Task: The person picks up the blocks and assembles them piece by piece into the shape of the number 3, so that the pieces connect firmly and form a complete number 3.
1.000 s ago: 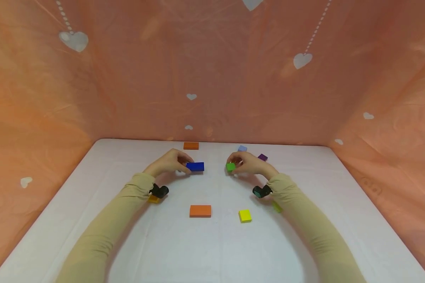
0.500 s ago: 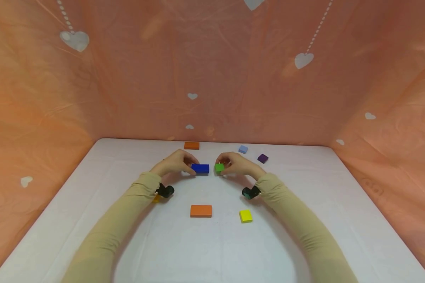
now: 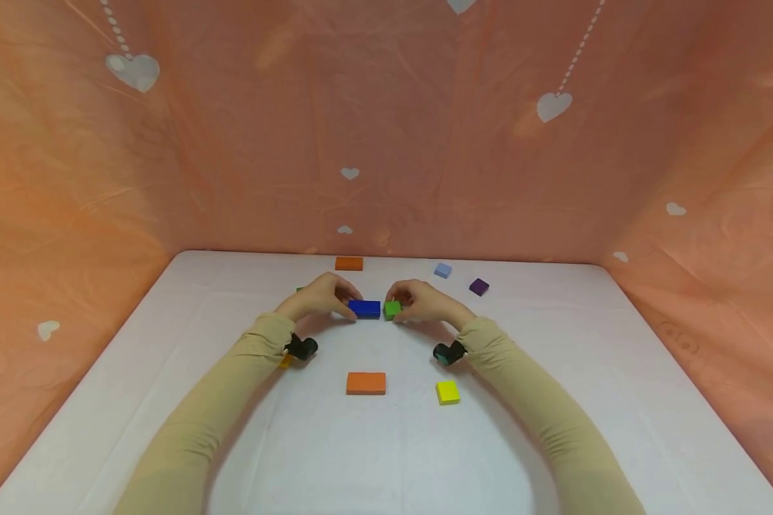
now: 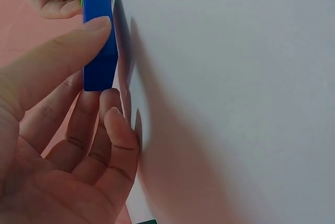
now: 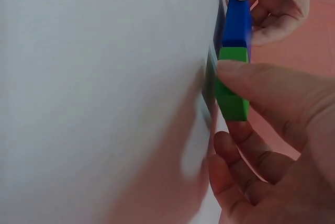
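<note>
Left hand (image 3: 321, 295) pinches blue block (image 3: 364, 310) at its left end; just right of blue block, right hand (image 3: 426, 300) pinches green block (image 3: 391, 312), presumably leaving facing ends unobstructed.

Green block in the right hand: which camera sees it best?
The right wrist view: the green block looks biggest there. The head view shows it small; the left wrist view, just a piece at the top.

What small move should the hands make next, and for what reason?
Probably the right hand should ease the green block slightly toward the blue block, while the left hand holds the blue one steady. Each hand pinches its block, and the head view seems to show a thin gap between their facing ends.
</note>
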The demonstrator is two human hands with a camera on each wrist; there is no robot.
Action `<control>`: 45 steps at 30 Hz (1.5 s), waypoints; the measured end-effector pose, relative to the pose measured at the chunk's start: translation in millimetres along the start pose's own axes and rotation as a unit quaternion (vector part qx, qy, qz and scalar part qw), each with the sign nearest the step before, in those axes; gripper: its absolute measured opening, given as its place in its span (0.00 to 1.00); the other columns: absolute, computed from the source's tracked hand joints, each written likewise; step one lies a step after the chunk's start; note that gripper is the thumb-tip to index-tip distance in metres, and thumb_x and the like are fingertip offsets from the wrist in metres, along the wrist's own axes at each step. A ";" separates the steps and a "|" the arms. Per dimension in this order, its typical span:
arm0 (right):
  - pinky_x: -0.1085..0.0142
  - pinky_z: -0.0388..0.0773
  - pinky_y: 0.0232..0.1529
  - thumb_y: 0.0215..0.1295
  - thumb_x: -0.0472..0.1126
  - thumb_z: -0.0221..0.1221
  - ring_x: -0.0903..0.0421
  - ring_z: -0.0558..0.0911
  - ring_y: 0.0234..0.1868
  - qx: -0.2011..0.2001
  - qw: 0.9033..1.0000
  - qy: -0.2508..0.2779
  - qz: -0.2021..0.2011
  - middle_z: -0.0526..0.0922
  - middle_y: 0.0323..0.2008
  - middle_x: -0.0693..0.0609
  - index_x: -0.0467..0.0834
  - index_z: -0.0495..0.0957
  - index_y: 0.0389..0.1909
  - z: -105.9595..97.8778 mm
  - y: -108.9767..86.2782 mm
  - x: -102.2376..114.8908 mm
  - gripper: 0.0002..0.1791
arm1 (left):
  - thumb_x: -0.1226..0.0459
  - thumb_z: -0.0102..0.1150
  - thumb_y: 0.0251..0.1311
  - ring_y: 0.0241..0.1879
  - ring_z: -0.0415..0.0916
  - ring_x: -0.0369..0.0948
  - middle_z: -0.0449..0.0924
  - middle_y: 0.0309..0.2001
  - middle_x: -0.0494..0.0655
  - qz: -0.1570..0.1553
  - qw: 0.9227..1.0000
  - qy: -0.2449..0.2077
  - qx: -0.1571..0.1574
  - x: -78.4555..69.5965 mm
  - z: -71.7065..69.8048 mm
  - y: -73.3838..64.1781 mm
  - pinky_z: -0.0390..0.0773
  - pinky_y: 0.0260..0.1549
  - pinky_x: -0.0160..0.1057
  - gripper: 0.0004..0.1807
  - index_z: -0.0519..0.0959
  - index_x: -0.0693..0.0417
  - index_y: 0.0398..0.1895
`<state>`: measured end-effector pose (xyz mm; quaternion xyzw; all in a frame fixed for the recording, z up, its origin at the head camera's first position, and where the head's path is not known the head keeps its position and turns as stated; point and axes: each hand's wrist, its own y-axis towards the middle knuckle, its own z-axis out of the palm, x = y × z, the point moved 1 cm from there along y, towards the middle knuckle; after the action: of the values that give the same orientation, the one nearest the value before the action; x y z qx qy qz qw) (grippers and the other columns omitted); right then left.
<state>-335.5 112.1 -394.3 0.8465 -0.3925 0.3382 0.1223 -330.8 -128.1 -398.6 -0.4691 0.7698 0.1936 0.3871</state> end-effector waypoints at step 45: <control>0.67 0.75 0.47 0.55 0.35 0.69 0.54 0.75 0.42 -0.012 1.000 0.002 0.003 0.79 0.41 0.50 0.39 0.77 0.50 0.4 -4.8 -3.7 0.21 | 0.67 0.66 0.57 0.27 0.79 0.41 0.81 0.30 0.52 -0.079 0.991 -0.100 -0.031 1.0 -0.3 -9.4 0.82 0.33 0.36 0.13 0.81 0.68 0.42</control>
<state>-333.4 117.3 -396.7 0.8432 -0.3990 0.3352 0.1321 -323.1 -133.4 -398.6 -0.5188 0.6813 0.2321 0.4614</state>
